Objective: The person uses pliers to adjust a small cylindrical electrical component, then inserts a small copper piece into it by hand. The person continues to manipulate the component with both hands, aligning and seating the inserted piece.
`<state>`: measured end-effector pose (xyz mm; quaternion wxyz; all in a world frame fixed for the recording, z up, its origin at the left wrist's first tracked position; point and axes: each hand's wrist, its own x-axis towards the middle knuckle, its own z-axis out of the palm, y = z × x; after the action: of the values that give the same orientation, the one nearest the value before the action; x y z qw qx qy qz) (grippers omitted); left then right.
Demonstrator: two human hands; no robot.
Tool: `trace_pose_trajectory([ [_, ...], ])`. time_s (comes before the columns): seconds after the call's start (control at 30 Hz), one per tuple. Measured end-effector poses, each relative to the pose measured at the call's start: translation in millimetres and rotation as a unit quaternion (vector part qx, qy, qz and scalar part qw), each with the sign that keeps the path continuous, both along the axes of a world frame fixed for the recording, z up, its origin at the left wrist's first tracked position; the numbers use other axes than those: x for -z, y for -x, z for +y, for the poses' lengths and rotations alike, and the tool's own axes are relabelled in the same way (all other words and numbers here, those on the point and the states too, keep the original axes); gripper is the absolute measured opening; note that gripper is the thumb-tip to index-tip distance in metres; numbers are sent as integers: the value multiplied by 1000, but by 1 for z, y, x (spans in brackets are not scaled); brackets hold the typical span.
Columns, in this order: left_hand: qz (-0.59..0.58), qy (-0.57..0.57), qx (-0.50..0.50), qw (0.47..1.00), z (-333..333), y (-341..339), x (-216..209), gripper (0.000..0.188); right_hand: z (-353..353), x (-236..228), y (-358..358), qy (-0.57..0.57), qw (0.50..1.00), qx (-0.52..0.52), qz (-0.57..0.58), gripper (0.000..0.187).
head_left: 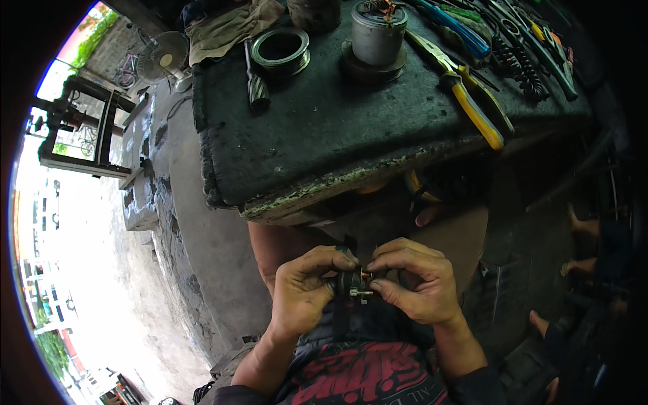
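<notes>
"Black cylindrical part [349, 283]: where was it?"

"Held between both hands, over the lap, clear of the desk [290, 155]. Left hand [307, 287] had its fingers clamped on it from the left."

"And the right?"

"Right hand [420, 282] was opposite, thumb and index close together at a small copper-coloured bit [366, 276]. From where I stood, couldn't tell if they gripped it. Small silver fitting [361, 293] stuck out just beside, nearer the shirt [368, 371]."

"Desk layout?"

"Pliers [472, 108], yellow handles, lay by the near edge. Grey can [378, 44] stood left of them on a round base [388, 73]. Further left: grooved metal ring [291, 68], fluted metal tool [258, 91] just beside it, beige rag [229, 30] behind. Blue-handled tool [466, 32] lay beyond the pliers."
</notes>
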<state>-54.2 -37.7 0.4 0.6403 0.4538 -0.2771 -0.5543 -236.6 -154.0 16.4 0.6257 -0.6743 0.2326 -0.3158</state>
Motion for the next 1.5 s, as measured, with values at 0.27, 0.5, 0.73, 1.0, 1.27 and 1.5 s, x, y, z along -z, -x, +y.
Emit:
trace_pose_trajectory([
  [0.27, 94, -34, 31, 995, -2, -2, -3, 30, -4, -2, 2, 81, 997, 3, 2, 36],
  [0.5, 124, -73, 49, 988, -2, -6, -8, 37, -5, 3, 2, 97, 995, -4, -13, 37],
  [0.73, -6, -13, 25, 1000, -6, -2, -8, 44, -3, 2, 0, 19, 999, 19, -40, 29],
  [1.0, -46, -29, -4, 998, -6, 1, -12, 30, -3, 2, 1, 19, 1000, 13, 3, 28],
  [1.27, -9, -51, 24, 998, -13, -1, -15, 29, -6, 6, 1, 90, 996, 29, -6, 32],
  [1.5, 54, -75, 33, 995, -13, -1, -16, 26, -3, 8, 4, 111, 993, 32, -6, 33],
])
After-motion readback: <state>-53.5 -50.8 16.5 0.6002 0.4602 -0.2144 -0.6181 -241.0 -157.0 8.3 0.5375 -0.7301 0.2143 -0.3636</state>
